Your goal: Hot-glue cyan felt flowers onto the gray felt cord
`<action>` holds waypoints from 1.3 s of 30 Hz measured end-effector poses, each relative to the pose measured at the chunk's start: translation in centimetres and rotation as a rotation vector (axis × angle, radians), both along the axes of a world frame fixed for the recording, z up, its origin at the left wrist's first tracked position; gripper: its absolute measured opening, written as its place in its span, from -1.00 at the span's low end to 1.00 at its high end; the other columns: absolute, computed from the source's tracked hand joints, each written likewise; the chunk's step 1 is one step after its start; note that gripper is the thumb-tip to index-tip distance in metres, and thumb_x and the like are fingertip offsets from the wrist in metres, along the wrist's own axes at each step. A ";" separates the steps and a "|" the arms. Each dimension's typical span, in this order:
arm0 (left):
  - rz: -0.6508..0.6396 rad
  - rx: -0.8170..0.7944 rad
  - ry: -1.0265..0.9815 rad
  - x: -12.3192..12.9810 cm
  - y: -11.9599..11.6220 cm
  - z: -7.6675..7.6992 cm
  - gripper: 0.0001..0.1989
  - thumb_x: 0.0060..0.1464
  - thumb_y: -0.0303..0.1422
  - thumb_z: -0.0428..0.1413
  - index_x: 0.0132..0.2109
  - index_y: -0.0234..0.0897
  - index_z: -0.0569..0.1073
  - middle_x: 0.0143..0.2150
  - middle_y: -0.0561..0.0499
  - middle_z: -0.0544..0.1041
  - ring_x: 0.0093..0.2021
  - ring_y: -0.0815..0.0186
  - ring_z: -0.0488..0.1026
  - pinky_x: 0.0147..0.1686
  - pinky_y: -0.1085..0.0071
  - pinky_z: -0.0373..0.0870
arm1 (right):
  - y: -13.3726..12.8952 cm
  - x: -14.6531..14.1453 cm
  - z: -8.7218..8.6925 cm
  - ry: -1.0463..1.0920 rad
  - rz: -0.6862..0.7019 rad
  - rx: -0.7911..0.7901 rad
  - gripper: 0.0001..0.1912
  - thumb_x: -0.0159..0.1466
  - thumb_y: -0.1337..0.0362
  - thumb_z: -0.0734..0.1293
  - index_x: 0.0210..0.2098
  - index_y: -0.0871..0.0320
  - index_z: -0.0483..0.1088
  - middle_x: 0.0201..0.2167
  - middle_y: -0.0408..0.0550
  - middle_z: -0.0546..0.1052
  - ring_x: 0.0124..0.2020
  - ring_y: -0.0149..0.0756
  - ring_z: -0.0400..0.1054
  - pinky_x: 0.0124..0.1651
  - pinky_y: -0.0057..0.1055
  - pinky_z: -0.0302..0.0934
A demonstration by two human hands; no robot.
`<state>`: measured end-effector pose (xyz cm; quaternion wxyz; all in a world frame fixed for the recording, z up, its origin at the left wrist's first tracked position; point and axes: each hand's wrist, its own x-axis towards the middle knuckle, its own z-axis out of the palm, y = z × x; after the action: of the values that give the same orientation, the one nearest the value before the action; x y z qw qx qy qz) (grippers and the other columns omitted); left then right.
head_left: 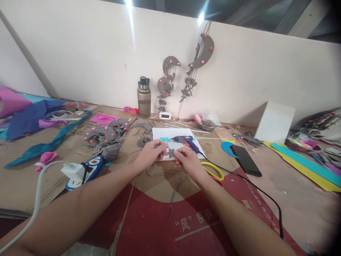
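My right hand (188, 160) pinches a small grey felt flower (171, 153) by its right side, over the front of a white sheet (157, 133). Close to the flower's left edge is my left hand (154, 152), thumb and fingers pressed together; what they hold, if anything, is too small to tell. Just beyond the hands a blue glue gun (189, 141) lies on the sheet, nozzle pointing left. By its tip is a turquoise flower cutout (164, 139). A grey cord (174, 193) trails over the cardboard below my hands.
Yellow-handled scissors (217, 170) lie beside my right wrist, with a black phone (246, 160) further right. Left are a blue power strip (93, 169) and a grey moon ornament (102, 135). A bottle (144, 99) stands by the wall. The glue gun's black cable (255, 185) runs right.
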<state>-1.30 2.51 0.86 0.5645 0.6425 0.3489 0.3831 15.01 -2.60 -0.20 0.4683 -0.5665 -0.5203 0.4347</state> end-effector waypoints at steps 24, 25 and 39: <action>-0.254 -0.081 0.066 -0.4 0.6 0.1 -0.73 -0.06 -0.17 0.16 -0.43 -0.34 0.44 -0.56 0.04 0.40 -0.57 0.45 0.29 -0.56 0.51 0.19 | 0.1 0.1 -0.4 -0.017 -0.015 0.068 -0.65 0.15 -0.03 0.23 -0.47 0.16 0.31 -0.57 -0.18 0.38 -0.61 -0.47 0.21 -0.56 -0.50 0.11; -0.245 -0.084 0.064 -0.4 0.7 0.1 -0.72 -0.06 -0.17 0.16 -0.43 -0.34 0.44 -0.57 0.04 0.40 -0.58 0.45 0.29 -0.56 0.51 0.19 | 0.1 0.1 -0.4 0.007 -0.010 0.072 -0.63 0.16 -0.05 0.21 -0.47 0.16 0.30 -0.57 -0.17 0.38 -0.60 -0.46 0.22 -0.56 -0.50 0.11; -0.251 -0.191 -0.062 -0.3 0.6 -0.2 -0.62 -0.06 -0.07 0.14 -0.44 -0.38 0.43 -0.48 -0.02 0.44 -0.57 0.47 0.28 -0.56 0.51 0.16 | 0.1 -0.1 -0.4 0.038 0.016 0.111 -0.68 0.13 0.00 0.29 -0.47 0.16 0.31 -0.60 -0.23 0.37 -0.60 -0.49 0.19 -0.52 -0.51 0.10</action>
<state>-1.57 3.08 0.65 0.6771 0.6121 0.2834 0.2944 14.88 -2.52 -0.58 0.5053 -0.5269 -0.5393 0.4198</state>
